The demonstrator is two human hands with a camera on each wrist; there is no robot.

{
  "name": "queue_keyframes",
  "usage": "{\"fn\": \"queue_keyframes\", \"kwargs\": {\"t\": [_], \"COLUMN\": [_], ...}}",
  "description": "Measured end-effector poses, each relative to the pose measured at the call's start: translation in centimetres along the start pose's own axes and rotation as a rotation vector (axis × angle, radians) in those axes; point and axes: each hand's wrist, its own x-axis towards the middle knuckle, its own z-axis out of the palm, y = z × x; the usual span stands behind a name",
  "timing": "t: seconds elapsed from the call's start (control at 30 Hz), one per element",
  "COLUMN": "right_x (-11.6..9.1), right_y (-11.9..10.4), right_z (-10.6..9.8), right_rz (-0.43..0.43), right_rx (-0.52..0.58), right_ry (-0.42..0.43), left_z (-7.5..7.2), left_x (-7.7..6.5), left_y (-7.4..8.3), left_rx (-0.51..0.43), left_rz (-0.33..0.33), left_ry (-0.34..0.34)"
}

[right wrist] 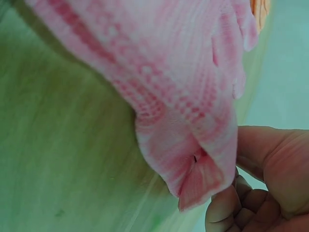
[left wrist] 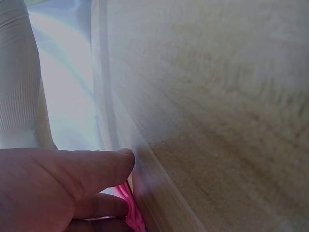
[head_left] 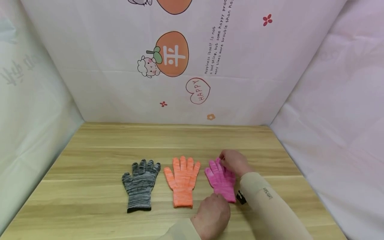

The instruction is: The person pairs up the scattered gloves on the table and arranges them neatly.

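Observation:
A pink knit glove (head_left: 223,185) lies at the right of a row of gloves, cuff toward me. My right hand (head_left: 235,162) pinches it at the fingertip end; in the right wrist view, thumb and curled fingers hold the edge of the pink fabric (right wrist: 188,145). At the cuff, my left hand (head_left: 212,213) has its fingers curled on the near left corner, and pink fabric (left wrist: 131,208) shows at its fingertips in the left wrist view. An orange glove (head_left: 183,183) lies flat in the middle, fingers spread. Left of that is a grey-and-black glove (head_left: 140,190) with a black cuff edge.
The gloves lie on a light wood table (head_left: 90,173). A white printed sheet (head_left: 120,96) hangs behind, and white sheets enclose both sides. By the right sleeve is a small black object (head_left: 241,197), partly hidden.

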Motion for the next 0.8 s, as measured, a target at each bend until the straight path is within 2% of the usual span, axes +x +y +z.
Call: {"fn": "queue_keyframes", "kwargs": {"t": [0.27, 0.53, 0.8], "right_x": [-0.28, -0.46, -0.12], "right_y": [-0.26, -0.73, -0.85], "right_z": [0.13, -0.29, -0.05], "right_rz": [0.008, 0.028, 0.022], "right_rx": [-0.024, 0.009, 0.028], "right_ry": [0.04, 0.074, 0.061], "left_z": [0.08, 0.16, -0.02], "left_x": [-0.07, -0.03, -0.02], "left_y": [0.01, 0.05, 0.0], "left_rx": [0.017, 0.011, -0.02], "left_rz": [-0.002, -0.003, -0.002], "left_ry": [-0.028, -0.013, -0.008]}}
